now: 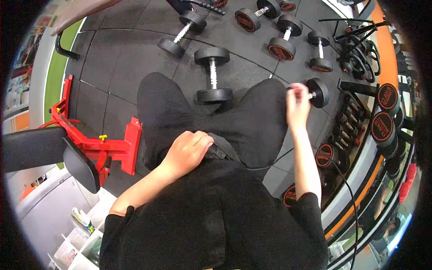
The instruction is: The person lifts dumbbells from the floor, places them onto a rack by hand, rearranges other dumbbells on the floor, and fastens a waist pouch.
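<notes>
My left hand (191,150) is closed at my waist, its fingers curled against a dark piece with a ribbed strip (217,152) whose kind I cannot make out. Out past my right knee, my right hand (298,105) has its fingers apart and slightly blurred. It overlaps the near end of a black dumbbell (318,93) on the floor, and contact with the handle cannot be made out. Between my knees and just ahead lies another black dumbbell (213,74) with a silver handle.
More dumbbells (182,33) are scattered ahead on black rubber floor tiles (121,58). A dumbbell rack (360,189) runs along the right, with kettlebells (357,63) beyond it. At left stand a red metal frame (101,146) and a black pad (81,164). A thin cable hangs at right.
</notes>
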`<move>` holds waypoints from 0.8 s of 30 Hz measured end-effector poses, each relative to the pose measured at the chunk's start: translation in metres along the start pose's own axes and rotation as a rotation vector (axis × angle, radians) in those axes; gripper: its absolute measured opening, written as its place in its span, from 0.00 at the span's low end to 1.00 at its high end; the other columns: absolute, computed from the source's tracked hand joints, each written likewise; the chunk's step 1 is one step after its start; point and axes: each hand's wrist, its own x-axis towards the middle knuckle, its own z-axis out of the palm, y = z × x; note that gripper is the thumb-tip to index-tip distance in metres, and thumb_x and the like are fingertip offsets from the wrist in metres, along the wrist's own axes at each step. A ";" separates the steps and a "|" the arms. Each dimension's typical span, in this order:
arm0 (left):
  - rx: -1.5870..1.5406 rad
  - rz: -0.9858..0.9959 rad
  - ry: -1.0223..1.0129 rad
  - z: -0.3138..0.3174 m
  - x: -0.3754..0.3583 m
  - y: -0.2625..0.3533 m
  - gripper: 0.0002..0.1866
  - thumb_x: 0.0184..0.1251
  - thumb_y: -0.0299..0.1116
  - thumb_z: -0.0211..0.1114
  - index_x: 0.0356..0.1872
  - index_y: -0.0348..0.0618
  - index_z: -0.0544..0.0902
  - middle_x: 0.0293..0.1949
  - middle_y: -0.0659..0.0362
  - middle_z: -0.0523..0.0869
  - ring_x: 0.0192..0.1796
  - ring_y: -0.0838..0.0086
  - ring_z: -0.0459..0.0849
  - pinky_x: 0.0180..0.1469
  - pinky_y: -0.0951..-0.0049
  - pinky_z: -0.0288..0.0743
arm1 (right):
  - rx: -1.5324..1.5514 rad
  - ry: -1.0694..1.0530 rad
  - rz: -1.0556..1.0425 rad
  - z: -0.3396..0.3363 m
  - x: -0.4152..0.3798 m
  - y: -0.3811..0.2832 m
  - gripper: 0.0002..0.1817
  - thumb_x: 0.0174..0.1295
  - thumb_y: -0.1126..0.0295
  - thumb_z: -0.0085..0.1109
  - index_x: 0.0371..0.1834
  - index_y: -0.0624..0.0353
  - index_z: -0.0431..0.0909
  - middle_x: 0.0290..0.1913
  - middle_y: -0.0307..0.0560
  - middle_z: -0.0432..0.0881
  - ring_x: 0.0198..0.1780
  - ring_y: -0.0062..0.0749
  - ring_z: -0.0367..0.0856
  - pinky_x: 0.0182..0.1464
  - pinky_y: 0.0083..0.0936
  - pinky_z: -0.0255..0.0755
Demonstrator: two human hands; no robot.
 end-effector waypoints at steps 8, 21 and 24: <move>-0.076 -0.067 -0.101 -0.013 0.011 0.003 0.06 0.65 0.26 0.68 0.41 0.44 0.81 0.38 0.57 0.85 0.38 0.59 0.84 0.42 0.63 0.78 | -0.090 -0.640 -0.599 0.007 -0.112 -0.126 0.10 0.54 0.70 0.75 0.38 0.50 0.85 0.35 0.37 0.81 0.37 0.36 0.82 0.45 0.33 0.73; -0.315 -0.313 -0.336 -0.260 -0.003 0.188 0.03 0.65 0.27 0.67 0.36 0.41 0.81 0.35 0.54 0.85 0.40 0.55 0.85 0.42 0.59 0.79 | 0.058 -0.957 0.356 -0.134 -0.215 -0.420 0.41 0.51 0.65 0.82 0.65 0.61 0.65 0.50 0.58 0.86 0.54 0.52 0.87 0.57 0.39 0.78; -0.427 -0.411 -0.358 -0.308 -0.007 0.227 0.03 0.66 0.27 0.66 0.36 0.40 0.82 0.36 0.52 0.85 0.42 0.53 0.86 0.44 0.57 0.79 | 0.152 -0.911 0.447 -0.165 -0.219 -0.471 0.39 0.51 0.66 0.80 0.63 0.62 0.67 0.43 0.55 0.88 0.46 0.45 0.90 0.51 0.34 0.79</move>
